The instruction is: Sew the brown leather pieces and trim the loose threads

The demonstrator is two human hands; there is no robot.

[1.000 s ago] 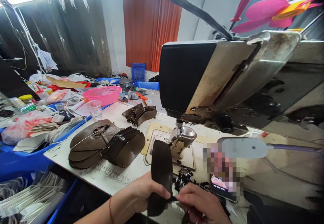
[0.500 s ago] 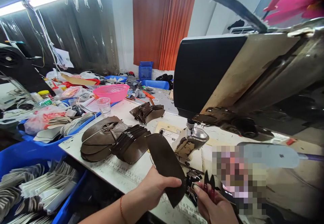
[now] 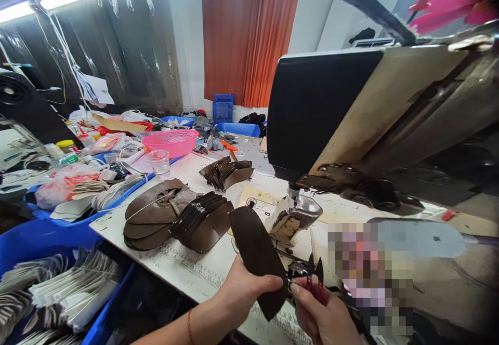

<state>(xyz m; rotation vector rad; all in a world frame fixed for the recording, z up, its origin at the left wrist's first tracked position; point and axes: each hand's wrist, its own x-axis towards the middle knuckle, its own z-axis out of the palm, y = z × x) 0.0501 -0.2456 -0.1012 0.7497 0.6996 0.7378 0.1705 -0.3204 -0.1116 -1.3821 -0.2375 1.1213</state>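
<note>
The left hand (image 3: 241, 288) grips a brown piece (image 3: 259, 251) near its lower end, thumb pressed on the upper face and the other fingers beneath; a red cord (image 3: 189, 324) circles that wrist. The right hand (image 3: 322, 314) is curled round red-handled snips (image 3: 316, 288), blades pointing up and standing apart, while its thumb and forefinger meet at the piece's right edge; whether they pinch the piece itself or something small beside it, I cannot tell. The piece is held tilted above the table (image 3: 187, 267), in front of the sewing machine (image 3: 307, 121), its upper end leaning left. Dark scraps (image 3: 298, 268) lie just beyond the right fingertips. Left of the piece, a fanned stack (image 3: 206, 225) of brown pieces touches a rounded pile (image 3: 146, 223), with a smaller stack (image 3: 234, 173) behind. Farther back come a clear cup (image 3: 159, 164) and a pink basket (image 3: 187, 136). A blue bin (image 3: 23, 241) of pale pieces (image 3: 83, 282) sits lower left, and an orange curtain (image 3: 249, 38) hangs behind everything.
</note>
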